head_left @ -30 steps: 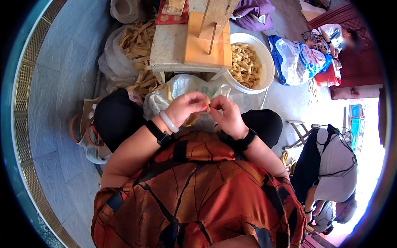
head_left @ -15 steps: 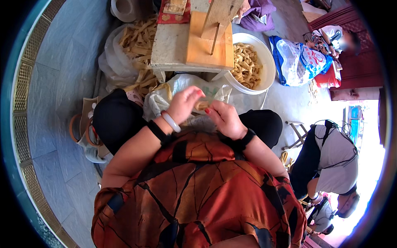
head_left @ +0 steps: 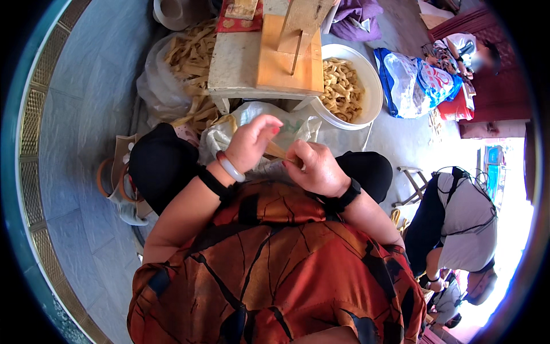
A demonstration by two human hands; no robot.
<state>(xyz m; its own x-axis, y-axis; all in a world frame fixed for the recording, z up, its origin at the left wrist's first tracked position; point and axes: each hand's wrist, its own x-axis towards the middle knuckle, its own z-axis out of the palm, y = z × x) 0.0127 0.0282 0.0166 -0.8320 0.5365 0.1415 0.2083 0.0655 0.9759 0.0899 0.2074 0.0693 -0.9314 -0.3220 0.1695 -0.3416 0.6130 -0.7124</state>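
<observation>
Above my lap, a flat tan strip (head_left: 275,151) runs between my two hands; it looks like a dried bean-curd strip. My right hand (head_left: 316,166) pinches its near end, fingers curled and the thumb pressed in. On the other side, my left hand (head_left: 250,143) is closed about the strip's far end, its lower fingers hidden behind the palm. The thumb and forefinger of that hand stand slightly apart at the top. Just past the hands, a white plastic sack (head_left: 216,140) lies below a low table.
The low pale table (head_left: 236,69) carries a wooden board (head_left: 272,71) with an upright post. On its right stands a white bucket (head_left: 373,86) of short tan pieces; on its left, a bag of tan strips (head_left: 192,54). A bending person (head_left: 467,221) is at right.
The hands have drawn slightly apart from a close pinch over a small folded piece. The strip now shows stretched between them, and my right hand has turned and curled.
</observation>
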